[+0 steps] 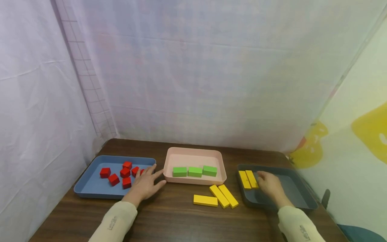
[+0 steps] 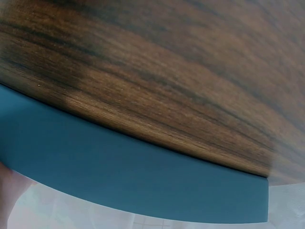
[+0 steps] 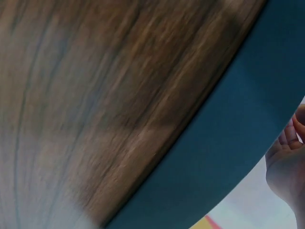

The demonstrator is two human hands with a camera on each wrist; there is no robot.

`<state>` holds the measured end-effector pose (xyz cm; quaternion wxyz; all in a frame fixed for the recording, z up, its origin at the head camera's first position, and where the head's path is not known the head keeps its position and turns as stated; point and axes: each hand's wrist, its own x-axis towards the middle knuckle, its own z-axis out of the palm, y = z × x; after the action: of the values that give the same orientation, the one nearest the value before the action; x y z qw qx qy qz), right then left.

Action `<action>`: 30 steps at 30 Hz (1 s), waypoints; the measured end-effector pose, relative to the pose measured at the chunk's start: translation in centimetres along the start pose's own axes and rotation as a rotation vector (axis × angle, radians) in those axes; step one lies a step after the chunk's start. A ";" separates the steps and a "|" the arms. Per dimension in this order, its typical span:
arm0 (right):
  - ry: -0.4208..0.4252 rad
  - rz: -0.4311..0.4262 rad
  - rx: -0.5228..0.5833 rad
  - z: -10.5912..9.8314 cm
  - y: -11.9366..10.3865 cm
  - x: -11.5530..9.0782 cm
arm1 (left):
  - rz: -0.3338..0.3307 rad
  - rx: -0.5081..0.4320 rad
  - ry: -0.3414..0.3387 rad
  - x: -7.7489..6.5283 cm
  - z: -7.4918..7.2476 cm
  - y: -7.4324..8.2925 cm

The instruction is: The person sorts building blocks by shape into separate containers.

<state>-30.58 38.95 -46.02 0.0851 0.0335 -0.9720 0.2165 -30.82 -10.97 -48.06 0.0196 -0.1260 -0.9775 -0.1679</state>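
Observation:
My left hand (image 1: 145,183) lies over the right end of a blue tray (image 1: 90,188), fingers spread, overlapping some of the red cubes (image 1: 113,179) in it. Its fingertips reach toward a pink tray (image 1: 193,153) with green blocks (image 1: 195,171). My right hand (image 1: 270,186) is over a dark grey tray (image 1: 297,191), fingers curled, right beside two yellow blocks (image 1: 250,179) lying side by side. I cannot tell whether anything is held under those fingers. The right wrist view catches the curled right hand (image 3: 286,167) beyond a blue-grey tray wall (image 3: 205,152).
Three more yellow blocks (image 1: 219,196) lie on the dark wood table (image 1: 169,218) in front of the pink tray. White curtains (image 1: 193,84) hang behind the table. Beside its right edge is a wall with yellow shapes (image 1: 308,149).

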 end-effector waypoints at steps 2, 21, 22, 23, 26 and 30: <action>0.020 -0.015 0.012 0.0 -0.8 0.0 | -0.001 0.001 0.000 0.0 -0.1 0.1; -0.158 -0.307 0.200 4.6 -13.3 -3.7 | 0.002 0.015 -0.003 -0.2 -0.3 0.1; -0.166 -0.343 0.196 4.9 -13.5 -3.9 | 0.000 0.014 -0.005 -0.1 -0.2 0.1; -0.168 -0.379 0.190 5.2 -13.6 -4.1 | 0.001 0.014 -0.004 -0.1 -0.2 0.1; -0.161 -0.465 0.158 5.9 -13.6 -4.7 | -0.001 0.014 -0.003 0.0 -0.1 0.1; -0.169 -0.506 0.096 6.4 -13.7 -4.9 | -0.001 0.013 -0.003 0.0 -0.2 0.1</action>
<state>-25.36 23.96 -46.89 0.0535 0.2974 -0.9249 0.2307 -30.78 -10.92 -47.88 0.0189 -0.1255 -0.9787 -0.1615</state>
